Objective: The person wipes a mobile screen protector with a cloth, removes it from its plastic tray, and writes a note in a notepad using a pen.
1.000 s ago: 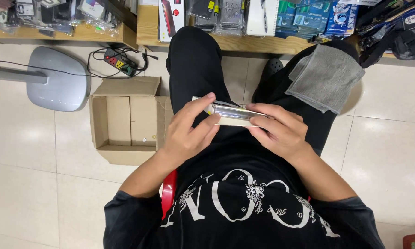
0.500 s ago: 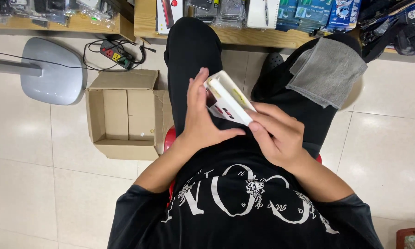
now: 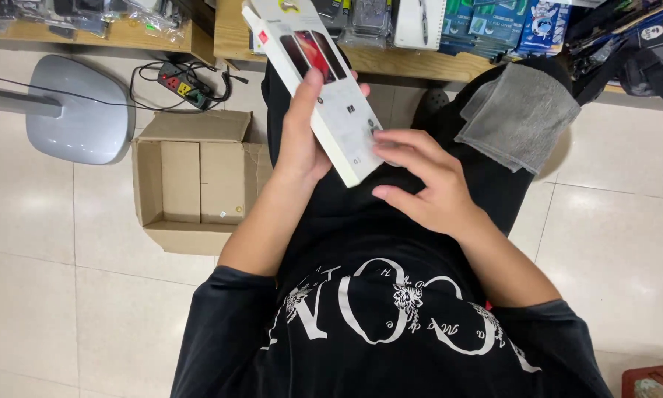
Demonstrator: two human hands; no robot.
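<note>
My left hand [image 3: 302,129] grips a long flat white retail box [image 3: 324,81] with a phone picture on its face, held up over my lap and tilted toward the upper left. My right hand [image 3: 420,180] is open beside it, fingertips touching the box's lower right corner. I sit in black trousers and a black printed shirt. A folded grey cloth [image 3: 519,114] lies on my right knee.
An open, empty cardboard box [image 3: 191,184] sits on the tiled floor at my left. A grey lamp or stand base [image 3: 77,110] and a power strip [image 3: 184,81] lie beyond it. A wooden shelf [image 3: 420,63] with packaged goods runs along the top.
My left hand has lifted the white box higher and turned its printed face toward me. My right hand has slid off its side to the lower corner.
</note>
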